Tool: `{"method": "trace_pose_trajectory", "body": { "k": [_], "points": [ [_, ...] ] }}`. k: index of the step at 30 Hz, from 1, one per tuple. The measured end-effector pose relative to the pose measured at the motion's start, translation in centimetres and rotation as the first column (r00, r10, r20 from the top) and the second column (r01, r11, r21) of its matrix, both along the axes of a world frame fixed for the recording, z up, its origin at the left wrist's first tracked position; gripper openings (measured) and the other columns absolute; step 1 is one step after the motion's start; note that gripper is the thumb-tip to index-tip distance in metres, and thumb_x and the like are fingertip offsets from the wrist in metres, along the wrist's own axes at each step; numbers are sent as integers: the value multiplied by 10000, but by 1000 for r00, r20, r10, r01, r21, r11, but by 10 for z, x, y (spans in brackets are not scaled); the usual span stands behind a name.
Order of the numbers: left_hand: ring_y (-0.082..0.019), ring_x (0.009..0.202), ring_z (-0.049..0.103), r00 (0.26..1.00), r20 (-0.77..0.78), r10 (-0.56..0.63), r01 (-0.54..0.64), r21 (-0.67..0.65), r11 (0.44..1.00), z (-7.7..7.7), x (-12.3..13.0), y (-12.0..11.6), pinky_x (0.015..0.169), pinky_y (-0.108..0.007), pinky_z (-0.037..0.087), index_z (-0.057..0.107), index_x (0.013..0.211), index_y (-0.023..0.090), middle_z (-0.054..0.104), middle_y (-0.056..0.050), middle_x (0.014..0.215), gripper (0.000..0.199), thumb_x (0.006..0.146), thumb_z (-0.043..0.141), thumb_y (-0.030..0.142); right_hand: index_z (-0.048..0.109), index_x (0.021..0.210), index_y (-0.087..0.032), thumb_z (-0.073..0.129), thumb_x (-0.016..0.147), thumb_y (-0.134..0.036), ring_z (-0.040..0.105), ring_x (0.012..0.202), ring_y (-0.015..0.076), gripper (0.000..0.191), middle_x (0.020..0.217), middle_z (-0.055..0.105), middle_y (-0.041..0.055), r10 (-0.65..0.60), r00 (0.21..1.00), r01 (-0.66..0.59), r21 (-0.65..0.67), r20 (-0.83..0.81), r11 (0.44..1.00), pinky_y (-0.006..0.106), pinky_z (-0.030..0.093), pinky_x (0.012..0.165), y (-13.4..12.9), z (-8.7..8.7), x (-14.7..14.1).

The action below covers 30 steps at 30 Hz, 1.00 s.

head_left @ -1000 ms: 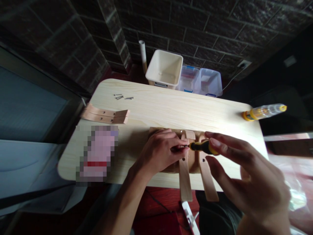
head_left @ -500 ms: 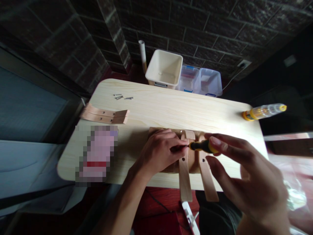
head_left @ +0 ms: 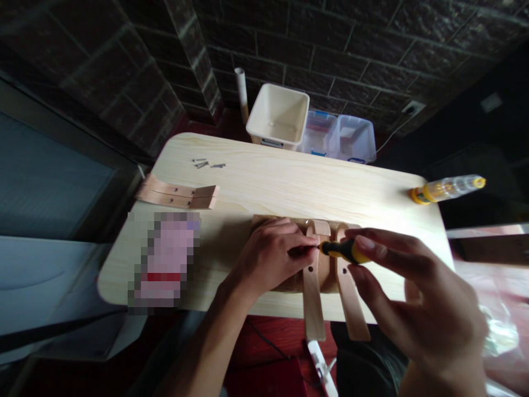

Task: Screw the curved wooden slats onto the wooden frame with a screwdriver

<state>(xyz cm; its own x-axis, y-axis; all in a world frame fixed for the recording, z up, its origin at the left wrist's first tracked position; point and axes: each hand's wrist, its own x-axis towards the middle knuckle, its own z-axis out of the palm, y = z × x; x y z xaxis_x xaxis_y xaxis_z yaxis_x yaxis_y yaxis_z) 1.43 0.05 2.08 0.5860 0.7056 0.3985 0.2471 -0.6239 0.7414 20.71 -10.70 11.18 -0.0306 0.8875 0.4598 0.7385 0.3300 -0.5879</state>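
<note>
My right hand (head_left: pixel 421 292) grips the butt of a black and yellow screwdriver (head_left: pixel 341 249) between thumb and fingertips. The tool lies nearly level, its tip pointing left. At that tip my left hand (head_left: pixel 276 251) is closed in a pinch beside a curved wooden piece (head_left: pixel 314 309) with a dark hole; its fingers hide whatever they hold. A second curved wooden piece (head_left: pixel 353 311) lies to the right, passing under the screwdriver. Both pieces rest across a brown block (head_left: pixel 328 281), and their lower ends jut past the table edge.
Several screws (head_left: pixel 202 164) and paired wooden pieces (head_left: pixel 177 196) lie on the left of the table (head_left: pixel 314 184). A blurred-out pink object (head_left: pixel 167 259) is nearer me. A clear bit case (head_left: pixel 448 189) stands at the right. Behind the table are a cream bin (head_left: pixel 276 132) and clear boxes (head_left: pixel 355 138).
Very little differs. The fingertips of my right hand sit slightly lower around the screwdriver handle, while my left hand and the wooden pieces keep their places.
</note>
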Motion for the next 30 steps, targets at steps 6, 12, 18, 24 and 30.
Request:
{"method": "trace_pose_trajectory", "body": {
  "k": [6, 12, 18, 24, 30],
  "points": [
    [-178, 779, 716, 1000, -6, 1, -1, -1, 1000, 0, 0, 0, 825, -347, 580, 864, 997, 234, 814, 2, 831, 135, 921, 776, 163, 699, 1365, -323, 752, 934, -39, 814, 1190, 210, 519, 1326, 799, 41, -20, 999, 18, -44, -31, 999, 338, 685, 1029, -5, 0, 0],
    [-175, 774, 713, 1000, -11, -5, 6, 9, 1000, 0, 0, 1, 823, -346, 572, 869, 1014, 237, 812, 3, 839, 142, 917, 789, 171, 701, 1352, -289, 807, 888, -34, 820, 1145, 213, 540, 1273, 802, 60, 51, 996, -48, 47, -66, 998, 325, 707, 946, 3, -8, 6],
    [-178, 797, 726, 999, -40, -8, 8, 10, 1000, -1, 0, 0, 828, -341, 571, 867, 1004, 248, 810, 10, 831, 142, 934, 762, 184, 689, 1364, -273, 763, 920, -58, 821, 1193, 280, 499, 1326, 805, 107, 76, 992, -75, 17, -102, 997, 422, 723, 966, 2, -8, 6],
    [-177, 776, 714, 1000, -1, -11, 11, 7, 1000, -1, 0, 0, 800, -340, 553, 858, 964, 238, 802, 15, 816, 113, 922, 781, 166, 735, 1306, -327, 756, 943, -55, 810, 1175, 191, 454, 1294, 802, 36, 3, 1000, -2, -23, 21, 1000, 300, 695, 948, -1, -2, 1],
    [-179, 783, 709, 1000, -10, -16, 16, 2, 1000, 0, 0, 1, 797, -337, 544, 860, 963, 243, 801, 17, 819, 122, 919, 780, 161, 690, 1397, -293, 721, 917, 51, 764, 1276, 176, 592, 1411, 748, 39, 89, 994, -87, 30, -57, 996, 298, 645, 1073, 1, -3, 0]
  ]
}}
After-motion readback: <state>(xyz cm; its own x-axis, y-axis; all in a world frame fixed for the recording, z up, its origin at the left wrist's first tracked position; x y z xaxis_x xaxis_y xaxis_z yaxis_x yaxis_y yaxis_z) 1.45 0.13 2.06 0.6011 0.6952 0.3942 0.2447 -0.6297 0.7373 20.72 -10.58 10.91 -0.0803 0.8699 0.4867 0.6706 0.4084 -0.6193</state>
